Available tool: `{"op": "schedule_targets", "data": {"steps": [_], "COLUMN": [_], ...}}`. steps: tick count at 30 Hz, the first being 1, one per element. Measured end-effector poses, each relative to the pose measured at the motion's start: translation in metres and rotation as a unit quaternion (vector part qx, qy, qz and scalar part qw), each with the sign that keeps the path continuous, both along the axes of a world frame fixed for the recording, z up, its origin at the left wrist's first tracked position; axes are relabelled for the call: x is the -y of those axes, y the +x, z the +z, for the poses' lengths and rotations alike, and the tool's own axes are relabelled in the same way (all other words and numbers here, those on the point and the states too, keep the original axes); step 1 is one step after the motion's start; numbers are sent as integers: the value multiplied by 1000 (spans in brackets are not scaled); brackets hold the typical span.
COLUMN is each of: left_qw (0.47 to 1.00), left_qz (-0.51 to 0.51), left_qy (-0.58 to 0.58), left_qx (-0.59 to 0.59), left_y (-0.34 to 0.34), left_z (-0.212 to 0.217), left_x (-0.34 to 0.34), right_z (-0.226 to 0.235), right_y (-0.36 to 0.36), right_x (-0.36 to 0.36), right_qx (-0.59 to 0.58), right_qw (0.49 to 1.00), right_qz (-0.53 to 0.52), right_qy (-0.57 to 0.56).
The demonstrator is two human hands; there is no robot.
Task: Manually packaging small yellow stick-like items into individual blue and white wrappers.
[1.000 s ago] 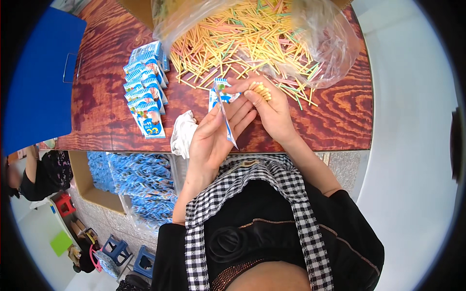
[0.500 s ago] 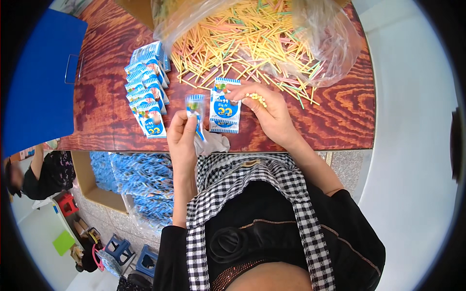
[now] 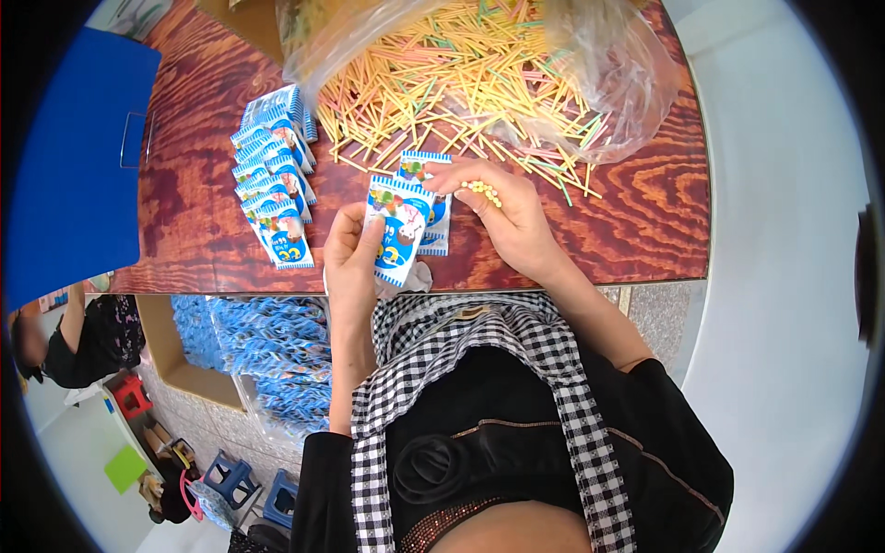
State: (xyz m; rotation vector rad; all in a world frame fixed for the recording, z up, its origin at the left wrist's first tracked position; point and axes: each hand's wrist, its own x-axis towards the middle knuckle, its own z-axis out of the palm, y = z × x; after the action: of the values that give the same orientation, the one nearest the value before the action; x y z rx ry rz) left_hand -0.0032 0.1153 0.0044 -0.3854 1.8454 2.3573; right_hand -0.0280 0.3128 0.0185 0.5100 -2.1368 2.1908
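A small blue-and-white printed packet [image 3: 396, 253] is pinched between the thumb and fingers of my left hand [image 3: 350, 253], its printed face up. My right hand [image 3: 516, 217] is closed around a bundle of thin sticks [image 3: 481, 192], whose pale yellow ends show between the fingers and thumb. Its fingertips reach the upper right edge of the held packet. Beneath, similar packets [image 3: 439, 226] lie on the table, partly covered. A crumpled whitish piece [image 3: 418, 276] lies at the table's front edge, beside my left hand.
Loose yellow, pink and green sticks [image 3: 442, 74] are heaped at the back under a clear plastic bag [image 3: 627, 83]. Overlapping packets [image 3: 281, 189] form a row at left on the wood-patterned table [image 3: 198, 212]. Below stands a carton [image 3: 198, 369] with blue packets. Another person [image 3: 88, 341] is at far left.
The packet in my left hand has turned from nearly edge-on to face up and moved right, over the packets on the table. My right fingertips now meet its top edge.
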Motion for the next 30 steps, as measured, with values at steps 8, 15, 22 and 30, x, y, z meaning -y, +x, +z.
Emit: {"op": "schedule_targets", "data": {"steps": [8,15,22,30], "left_qw": [998,992,999,998], "left_qz": [61,33,6,-36], "left_qy": [-5,121,-10,-24], "left_qx": [-30,3,-48,-44], "left_y": [-2,1,11,13], "left_z": [-17,-7,0,3], "left_x": [20,16,18,13], "right_z": [-3,-3,-5,-3], "right_y": [0,3,4,6], "right_x": [-2,-1,-4,-3], "right_qx": [-12,-6,-45,-56], "right_qw": [1000,1000,998,997], "right_qz": [2,2,-1,-1], "right_qy": [4,0,48,52]}}
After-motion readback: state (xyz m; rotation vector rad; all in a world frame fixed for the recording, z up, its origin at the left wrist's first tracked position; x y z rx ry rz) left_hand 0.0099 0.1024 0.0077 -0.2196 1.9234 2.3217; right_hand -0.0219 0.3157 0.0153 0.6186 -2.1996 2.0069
